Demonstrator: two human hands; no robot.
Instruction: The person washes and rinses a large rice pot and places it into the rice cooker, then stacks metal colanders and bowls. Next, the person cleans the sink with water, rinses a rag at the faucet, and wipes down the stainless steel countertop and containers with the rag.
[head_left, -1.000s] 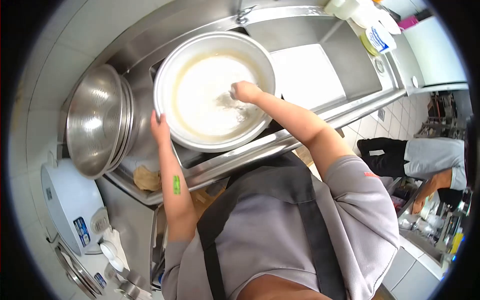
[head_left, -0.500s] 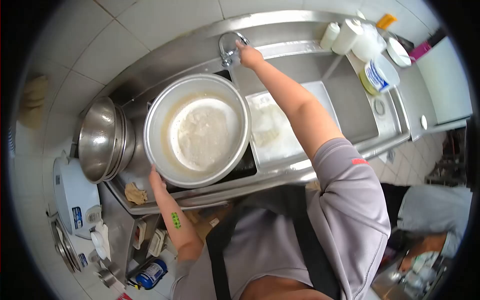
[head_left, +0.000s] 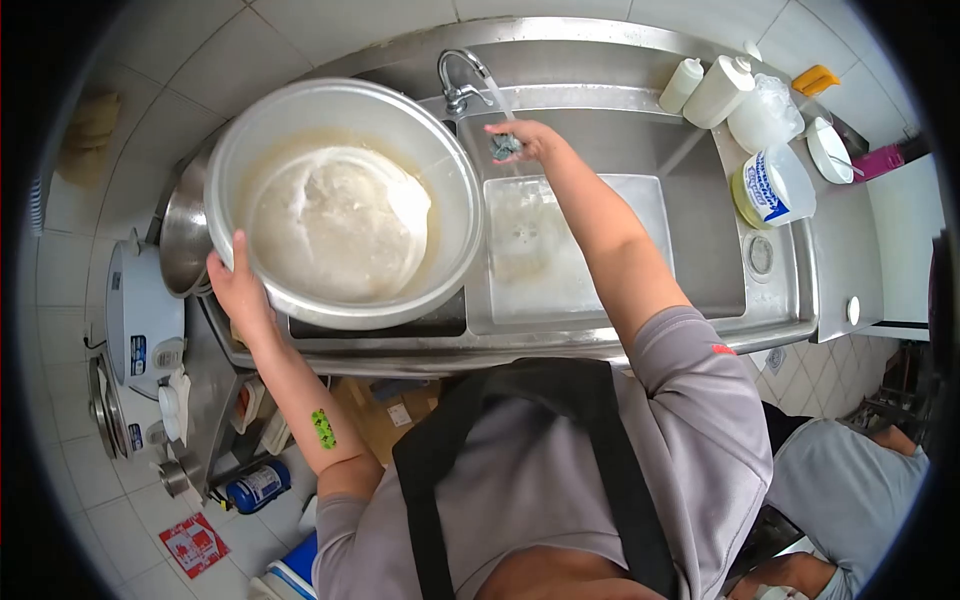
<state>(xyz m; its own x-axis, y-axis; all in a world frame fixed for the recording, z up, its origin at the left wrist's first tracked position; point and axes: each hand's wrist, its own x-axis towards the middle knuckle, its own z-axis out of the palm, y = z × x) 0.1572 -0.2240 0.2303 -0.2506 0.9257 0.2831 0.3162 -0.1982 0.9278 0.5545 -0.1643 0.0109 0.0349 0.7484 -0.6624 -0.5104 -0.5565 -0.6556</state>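
My left hand (head_left: 242, 292) grips the lower left rim of a large metal basin (head_left: 455, 200), thumb over the edge. The basin is tilted above the left part of the sink, and cloudy whitish liquid (head_left: 330, 225) covers its bottom. Under the running faucet (head_left: 458, 92), my right hand (head_left: 535, 138) holds a small bluish-grey scrubber (head_left: 505, 146), whose exact kind is unclear. A stream of water (head_left: 499, 98) falls toward that hand. Below it, a shallow rectangular tray (head_left: 640, 250) lies in the sink with some water in it.
Stacked metal bowls (head_left: 185, 235) stand left of the basin. White bottles (head_left: 718, 92) and a tub with a blue label (head_left: 775, 188) line the sink's right side. A blue cylinder (head_left: 258, 487) is on the floor at left. Another person (head_left: 850, 490) works at lower right.
The basin has shifted left and tilted, with my left hand higher on its rim. My right hand has moved from the faucet down into the water stream, where the scrubber now shows.
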